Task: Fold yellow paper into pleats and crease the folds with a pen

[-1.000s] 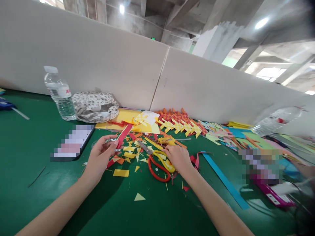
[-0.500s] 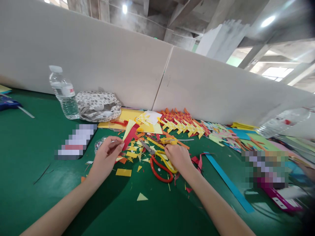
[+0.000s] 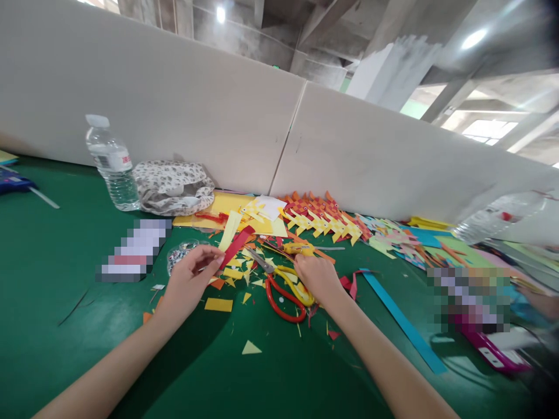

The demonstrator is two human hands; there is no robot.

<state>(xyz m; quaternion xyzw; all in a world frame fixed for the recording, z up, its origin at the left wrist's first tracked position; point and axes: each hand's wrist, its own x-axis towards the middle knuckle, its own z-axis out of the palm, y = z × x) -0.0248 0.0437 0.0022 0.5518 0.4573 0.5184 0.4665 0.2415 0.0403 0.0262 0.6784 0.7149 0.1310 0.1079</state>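
My left hand (image 3: 196, 273) pinches a red paper strip (image 3: 238, 244) and a pale yellow paper strip (image 3: 230, 228), which fan apart above the fingertips. Closed around the handle of a yellow hot glue gun (image 3: 299, 249) is my right hand (image 3: 318, 276); a clear glue stick (image 3: 331, 248) juts from the gun's rear. Between the hands lie scissors (image 3: 286, 294) with red and yellow handles, partly hidden by the right hand. Yellow, orange and red paper scraps (image 3: 233, 273) surround them. Behind my left hand sits a round clear container (image 3: 177, 254) of small bits.
A water bottle (image 3: 114, 169) and a patterned cloth bag (image 3: 172, 186) stand by the partition (image 3: 196, 105). Woven paper fish (image 3: 321, 221) lie at the back. To the left is a phone (image 3: 135, 250); to the right, a blue strip (image 3: 402, 320) and a magenta device (image 3: 493, 349).
The red and pale yellow strips have spread apart in my left hand, the red one tilting right. My right hand keeps hold of the glue gun. The view has shifted slightly.
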